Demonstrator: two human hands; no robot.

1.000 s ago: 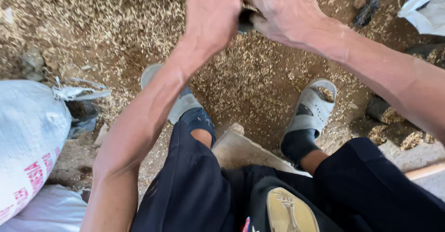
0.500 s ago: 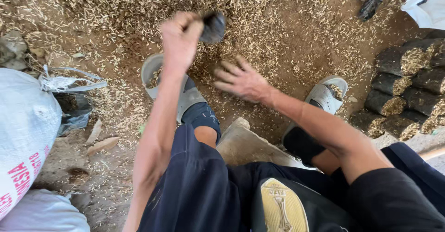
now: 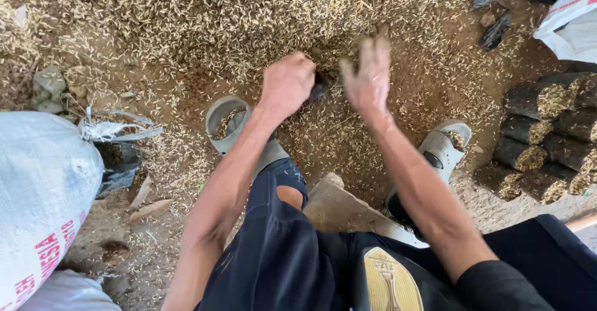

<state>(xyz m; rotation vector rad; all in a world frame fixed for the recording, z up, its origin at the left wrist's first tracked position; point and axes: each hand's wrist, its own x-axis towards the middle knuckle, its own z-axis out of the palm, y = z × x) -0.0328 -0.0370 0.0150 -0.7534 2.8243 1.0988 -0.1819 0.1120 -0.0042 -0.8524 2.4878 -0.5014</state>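
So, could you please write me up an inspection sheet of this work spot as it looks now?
Surface: bare earth floor covered with a wide spread of husks.
Job's things: small dark bag at the husk pile; filled dark bags stacked on their sides at right.
Clutter: white sack at left, dark scraps top right, another white sack in the corner.
Hands: left hand closed on the small dark bag; right hand open, fingers spread, beside it.
Cables: nothing seen.
Surroundings: person seated, grey sandals, concrete block between the feet.
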